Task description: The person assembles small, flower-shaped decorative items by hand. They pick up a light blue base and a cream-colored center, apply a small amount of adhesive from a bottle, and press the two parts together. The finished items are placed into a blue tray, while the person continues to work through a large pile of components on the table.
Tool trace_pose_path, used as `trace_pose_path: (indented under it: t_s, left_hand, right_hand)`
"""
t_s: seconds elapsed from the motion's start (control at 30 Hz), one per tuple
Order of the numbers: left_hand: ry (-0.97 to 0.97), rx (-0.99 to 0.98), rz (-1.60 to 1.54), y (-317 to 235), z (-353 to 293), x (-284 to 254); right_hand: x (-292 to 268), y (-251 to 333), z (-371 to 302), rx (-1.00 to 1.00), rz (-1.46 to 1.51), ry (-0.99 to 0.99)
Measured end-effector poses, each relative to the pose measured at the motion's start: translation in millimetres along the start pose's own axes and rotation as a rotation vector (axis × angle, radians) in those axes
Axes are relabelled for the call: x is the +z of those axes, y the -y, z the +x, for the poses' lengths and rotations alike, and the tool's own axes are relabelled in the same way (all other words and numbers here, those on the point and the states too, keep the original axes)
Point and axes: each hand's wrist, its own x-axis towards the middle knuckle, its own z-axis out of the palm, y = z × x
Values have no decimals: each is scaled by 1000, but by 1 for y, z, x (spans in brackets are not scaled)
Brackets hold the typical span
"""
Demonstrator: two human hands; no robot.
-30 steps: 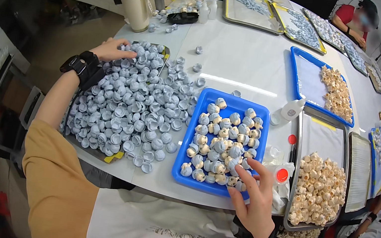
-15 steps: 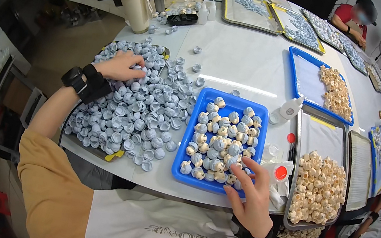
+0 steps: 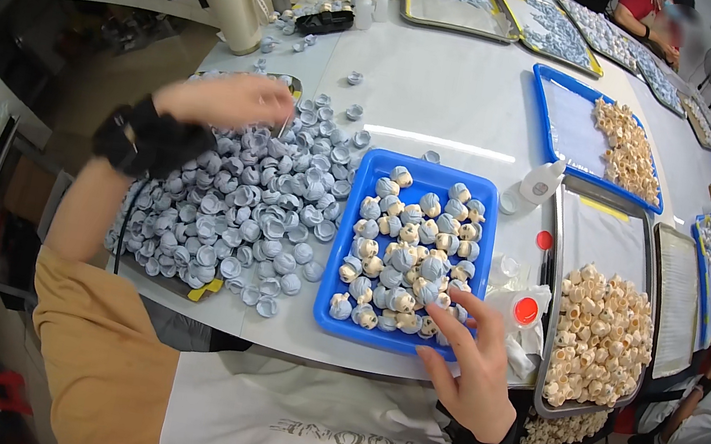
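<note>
My left hand (image 3: pixel 230 100) is over the far part of a heap of small pale blue, hollow, cup-like pieces (image 3: pixel 232 201). Motion blurs its fingertips, so any piece in them cannot be made out. My right hand (image 3: pixel 476 374) hangs at the near right corner of a blue plastic tray (image 3: pixel 490 235), fingers apart, with nothing visible between them. In that tray lie several small round figures (image 3: pixel 401 258), cream-coloured with pale blue caps.
Right of the tray stand a white squeeze bottle (image 3: pixel 539 182), a red-topped container (image 3: pixel 526 311) and a metal tray (image 3: pixel 561 256) of cream hollow pieces (image 3: pixel 595 337). A tall cream jug (image 3: pixel 239 10) is far left. Other trays and people line the table.
My left hand has lifted from the heap and shifted slightly up. My right hand stays by the tray corner. The whole view has shifted a little.
</note>
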Motion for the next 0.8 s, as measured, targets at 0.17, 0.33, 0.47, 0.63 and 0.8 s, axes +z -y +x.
trace_pose_path:
  t_s: [0.17,0.33,0.47,0.63,0.8]
  left_hand:
    - [-295,-397,63,108,38,-65]
    - [-70,-472,198,153,83,-60]
    - [60,-562,151,168,106,-47]
    - [176,-530,74,169,112,-35]
    - [213,-325,352,93,116,-15]
  right_hand:
    - [-5,3,3,-22,66,9]
    - [-17,5,8,-6,70,9]
    - [-18,1,11,23,85,32]
    - [-15,2,12,45,137,77]
    - [-11,2,12,-6,117,79]
